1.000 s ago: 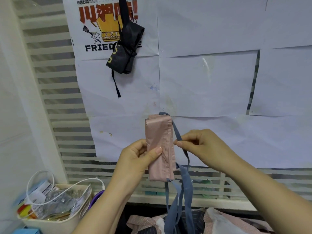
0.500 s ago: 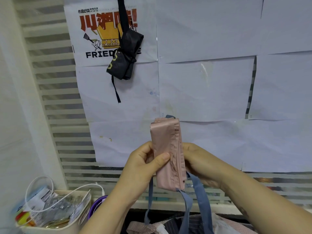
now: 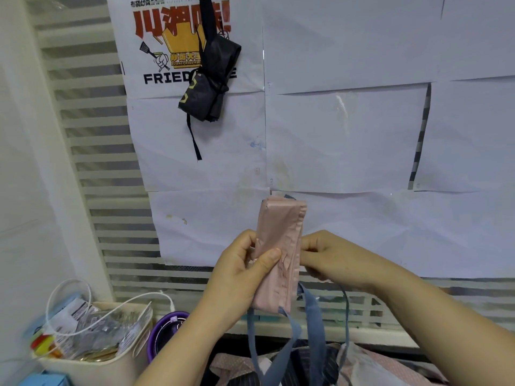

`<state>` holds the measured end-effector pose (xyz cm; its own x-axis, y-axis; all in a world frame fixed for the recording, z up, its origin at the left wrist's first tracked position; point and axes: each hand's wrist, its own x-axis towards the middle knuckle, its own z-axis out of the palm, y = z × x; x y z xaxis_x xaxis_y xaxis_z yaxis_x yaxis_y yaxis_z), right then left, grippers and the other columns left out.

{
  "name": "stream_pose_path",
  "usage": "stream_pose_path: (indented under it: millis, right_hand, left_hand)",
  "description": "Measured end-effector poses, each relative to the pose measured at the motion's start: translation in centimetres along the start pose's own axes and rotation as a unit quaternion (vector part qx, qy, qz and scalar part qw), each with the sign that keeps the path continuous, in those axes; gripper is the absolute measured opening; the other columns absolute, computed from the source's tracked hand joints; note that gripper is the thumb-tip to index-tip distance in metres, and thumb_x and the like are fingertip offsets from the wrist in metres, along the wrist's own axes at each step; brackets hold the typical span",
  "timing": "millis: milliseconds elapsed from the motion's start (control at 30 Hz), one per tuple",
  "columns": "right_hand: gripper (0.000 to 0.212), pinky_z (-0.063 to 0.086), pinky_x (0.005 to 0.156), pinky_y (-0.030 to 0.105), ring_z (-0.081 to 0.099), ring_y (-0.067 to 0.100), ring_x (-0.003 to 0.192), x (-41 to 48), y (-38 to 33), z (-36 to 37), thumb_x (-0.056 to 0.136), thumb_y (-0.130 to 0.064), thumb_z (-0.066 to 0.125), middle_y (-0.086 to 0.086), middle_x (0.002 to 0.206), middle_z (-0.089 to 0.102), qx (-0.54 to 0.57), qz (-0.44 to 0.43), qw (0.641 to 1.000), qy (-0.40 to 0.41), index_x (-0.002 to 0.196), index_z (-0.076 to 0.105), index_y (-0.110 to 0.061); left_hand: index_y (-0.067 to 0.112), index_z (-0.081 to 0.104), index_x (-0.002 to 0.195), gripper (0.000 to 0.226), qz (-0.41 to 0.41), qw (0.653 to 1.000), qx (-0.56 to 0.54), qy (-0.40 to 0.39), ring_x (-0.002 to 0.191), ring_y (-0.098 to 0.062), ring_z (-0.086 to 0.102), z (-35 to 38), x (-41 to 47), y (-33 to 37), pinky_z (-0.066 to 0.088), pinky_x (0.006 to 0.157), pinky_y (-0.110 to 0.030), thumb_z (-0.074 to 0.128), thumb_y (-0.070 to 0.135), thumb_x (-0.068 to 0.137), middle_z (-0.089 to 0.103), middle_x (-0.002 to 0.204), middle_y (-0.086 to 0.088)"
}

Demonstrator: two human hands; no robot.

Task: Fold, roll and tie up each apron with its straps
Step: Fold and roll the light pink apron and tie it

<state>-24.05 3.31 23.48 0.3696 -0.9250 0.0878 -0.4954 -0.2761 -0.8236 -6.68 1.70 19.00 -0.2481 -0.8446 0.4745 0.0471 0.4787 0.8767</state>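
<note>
Apron (image 3: 278,254): pink, rolled into an upright bundle and held in the air before a paper-covered wall.
Left hand (image 3: 239,271): clamped on the apron, thumb (image 3: 267,259) across its front, fingers hidden behind it.
Right hand (image 3: 328,257): fingers (image 3: 308,250) curled together against the apron's right edge, holding one of the straps, which drops from under the palm.
Straps (image 3: 315,330): blue, hanging below both sets of fingers from the apron's lower end.
Black apron (image 3: 211,82): rolled and tied, hanging well above the left fingers, over a poster (image 3: 167,51).
Tub (image 3: 106,366): below and left of the left fingers, holding packets and a white cable (image 3: 69,288).
Purple bowl (image 3: 164,330): just beside the tub.
Cloth pile (image 3: 362,366): beneath the right wrist.
</note>
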Motion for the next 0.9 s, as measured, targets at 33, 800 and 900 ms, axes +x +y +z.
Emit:
stream_pose_path:
  millis: [33,800,900]
  right_hand:
    - [0.035,0.022,0.048,0.022,0.025,0.008,0.046,-0.2,0.1,-0.3,0.100,-0.023,0.047,-0.016,0.043,0.048,0.012,0.004,1.000,0.002,0.073,0.071,-0.022]
    - [0.014,0.054,0.086,0.043,0.067,0.027,0.079,-1.1,14.6,8.4,0.088,-0.019,0.067,0.012,0.085,0.072,0.165,0.289,0.939,0.086,0.088,0.068,-0.005]
    - [0.025,0.054,0.087,0.039,0.065,0.027,0.085,-2.4,18.0,11.0,0.087,-0.024,0.067,0.012,0.091,0.070,0.076,0.348,0.934,0.014,0.091,0.069,0.000]
  left_hand:
    - [0.012,0.060,0.093,0.028,-0.002,1.000,0.009,0.008,0.084,-0.018,0.068,-0.2,0.1,-0.2,0.056,0.077,-0.035,0.063,0.032,0.074,0.071,0.088,-0.003]
    - [0.019,0.056,0.104,0.025,-0.068,0.774,0.583,-0.239,0.100,-0.022,0.056,1.5,-8.7,-10.9,0.039,0.071,-0.032,0.034,0.031,0.103,0.055,0.104,0.000]
    - [0.018,0.053,0.091,0.032,-0.083,0.788,0.543,-0.279,0.092,-0.018,0.054,1.1,-11.4,-12.0,0.038,0.068,-0.031,0.032,0.040,0.102,0.058,0.100,0.001]
